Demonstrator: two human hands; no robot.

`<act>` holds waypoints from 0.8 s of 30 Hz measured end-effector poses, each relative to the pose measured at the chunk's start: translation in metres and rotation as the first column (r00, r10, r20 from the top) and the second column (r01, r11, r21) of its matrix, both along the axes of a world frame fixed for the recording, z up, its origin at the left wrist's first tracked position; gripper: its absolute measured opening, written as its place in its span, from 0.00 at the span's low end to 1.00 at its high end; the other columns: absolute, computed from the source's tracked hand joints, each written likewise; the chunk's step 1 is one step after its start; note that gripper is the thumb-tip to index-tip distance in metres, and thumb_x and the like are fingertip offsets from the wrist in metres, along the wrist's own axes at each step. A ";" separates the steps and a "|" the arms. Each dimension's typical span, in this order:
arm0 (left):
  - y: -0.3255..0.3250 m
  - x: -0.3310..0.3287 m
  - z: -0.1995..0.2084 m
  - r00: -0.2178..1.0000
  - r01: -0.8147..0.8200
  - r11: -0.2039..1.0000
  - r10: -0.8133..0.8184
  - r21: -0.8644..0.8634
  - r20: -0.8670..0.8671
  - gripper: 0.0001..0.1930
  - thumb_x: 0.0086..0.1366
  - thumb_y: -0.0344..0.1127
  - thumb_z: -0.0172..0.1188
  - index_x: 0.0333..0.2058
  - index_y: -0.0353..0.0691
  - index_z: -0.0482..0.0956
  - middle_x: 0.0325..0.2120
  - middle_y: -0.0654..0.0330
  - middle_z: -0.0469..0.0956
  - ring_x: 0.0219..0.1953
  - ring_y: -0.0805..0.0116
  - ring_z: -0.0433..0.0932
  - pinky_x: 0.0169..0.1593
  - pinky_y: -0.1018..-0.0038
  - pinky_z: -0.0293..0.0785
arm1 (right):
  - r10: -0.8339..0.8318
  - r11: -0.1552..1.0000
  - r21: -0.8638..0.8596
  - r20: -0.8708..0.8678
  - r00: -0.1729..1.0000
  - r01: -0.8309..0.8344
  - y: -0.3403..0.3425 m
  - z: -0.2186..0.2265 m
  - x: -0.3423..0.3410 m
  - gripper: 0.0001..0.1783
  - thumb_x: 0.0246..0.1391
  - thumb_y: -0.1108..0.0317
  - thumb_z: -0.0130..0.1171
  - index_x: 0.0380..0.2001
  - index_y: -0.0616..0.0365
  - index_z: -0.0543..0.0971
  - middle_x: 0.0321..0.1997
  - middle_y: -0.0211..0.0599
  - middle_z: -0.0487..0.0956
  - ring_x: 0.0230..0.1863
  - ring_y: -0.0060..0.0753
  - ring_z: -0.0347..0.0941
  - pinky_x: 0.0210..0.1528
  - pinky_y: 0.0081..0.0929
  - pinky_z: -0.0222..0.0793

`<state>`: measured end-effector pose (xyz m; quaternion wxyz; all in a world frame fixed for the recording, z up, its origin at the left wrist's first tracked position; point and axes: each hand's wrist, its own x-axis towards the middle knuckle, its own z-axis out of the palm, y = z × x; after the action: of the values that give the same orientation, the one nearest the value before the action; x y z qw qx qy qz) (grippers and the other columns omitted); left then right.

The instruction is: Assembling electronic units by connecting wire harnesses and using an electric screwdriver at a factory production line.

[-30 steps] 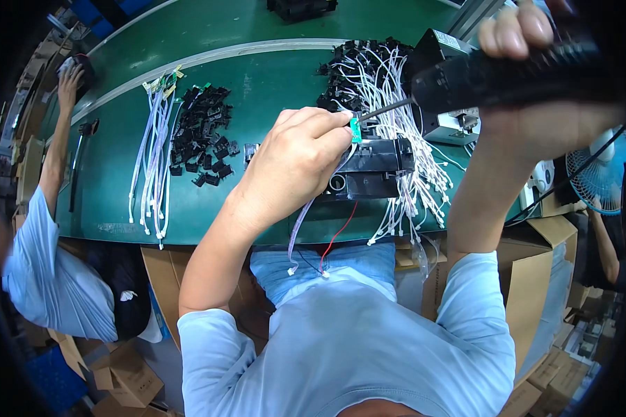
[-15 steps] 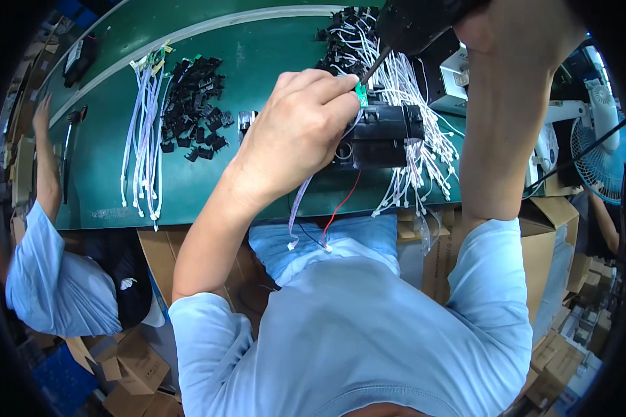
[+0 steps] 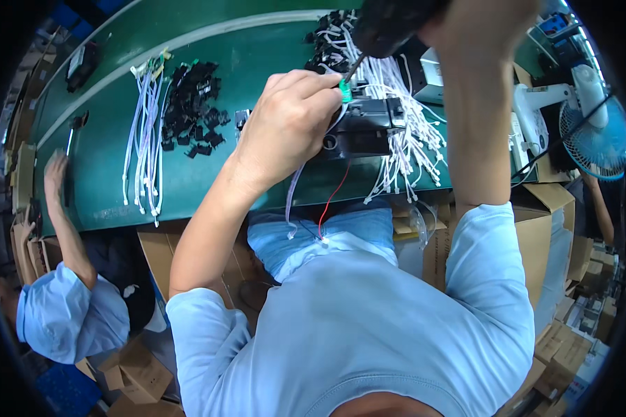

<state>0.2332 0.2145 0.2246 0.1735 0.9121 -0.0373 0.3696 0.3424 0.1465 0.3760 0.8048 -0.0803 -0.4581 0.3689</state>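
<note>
My left hand (image 3: pixel 285 125) is closed, thumb and forefinger pinching a small green circuit board (image 3: pixel 346 91) at the upper edge of a black plastic housing (image 3: pixel 368 126). My right hand (image 3: pixel 476 31), partly cut off by the top edge, grips a dark power screwdriver (image 3: pixel 396 26). Its thin bit slants down to the board, beside my left fingertips; whether it sits on a screw is too small to tell. Below the housing hang a red wire (image 3: pixel 335 198) and a pale ribbon cable (image 3: pixel 292 198), both ending in white connectors near my lap.
White cables (image 3: pixel 403 139) with black parts lie behind and right of the housing. Further left are a cable bundle (image 3: pixel 145 139) and a heap of black clips (image 3: pixel 191 104) on the green table (image 3: pixel 118 212). A blue fan (image 3: pixel 595 139) stands right. A co-worker (image 3: pixel 69 306) sits left.
Both hands, the screwdriver, the board and the housing appear slightly further left in the picture. The bit stays at the board. At the left, the co-worker's arm has come down and nearer.
</note>
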 end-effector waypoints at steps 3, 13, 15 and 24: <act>0.007 0.003 0.011 0.999 0.009 0.984 -0.017 -0.177 -0.043 0.08 0.52 0.25 0.61 0.33 0.33 0.77 0.41 0.50 0.79 0.42 0.54 0.77 0.46 0.65 0.72 | 0.014 0.998 0.064 0.037 0.999 -0.017 -0.005 -0.003 0.032 0.44 0.55 0.26 0.35 0.39 0.64 0.71 0.23 0.36 0.77 0.15 0.24 0.73 0.14 0.20 0.72; 0.016 0.008 0.040 0.891 -0.246 0.861 0.020 -0.445 -0.453 0.34 0.55 0.30 0.64 0.60 0.37 0.59 0.40 0.40 0.79 0.46 0.48 0.78 0.50 0.65 0.71 | -0.974 0.213 -0.599 -0.070 0.215 0.772 -0.028 -0.093 0.280 0.32 0.62 0.43 0.48 0.48 0.66 0.64 0.39 0.42 0.73 0.39 0.40 0.72 0.44 0.45 0.72; 0.019 0.017 0.048 0.851 -0.232 0.861 -0.046 -0.453 -0.523 0.46 0.52 0.33 0.67 0.66 0.42 0.49 0.41 0.40 0.79 0.47 0.49 0.78 0.54 0.65 0.69 | -0.988 0.144 -0.648 -0.057 0.140 0.748 -0.032 -0.108 0.297 0.31 0.62 0.47 0.49 0.50 0.68 0.63 0.47 0.43 0.72 0.44 0.35 0.71 0.43 0.40 0.72; -0.008 0.009 0.038 0.803 -0.189 0.981 0.186 0.054 -0.566 0.66 0.32 0.36 0.77 0.68 0.50 0.41 0.51 0.48 0.69 0.56 0.47 0.67 0.63 0.46 0.55 | -0.016 0.456 -0.537 0.792 0.610 0.710 -0.118 -0.156 0.111 0.23 0.57 0.65 0.58 0.53 0.64 0.71 0.39 0.39 0.80 0.40 0.23 0.74 0.43 0.24 0.69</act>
<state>0.2426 0.2067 0.2623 0.1417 0.9793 0.1071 0.0968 0.4537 0.0282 0.2199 0.4966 -0.6817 -0.4610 0.2759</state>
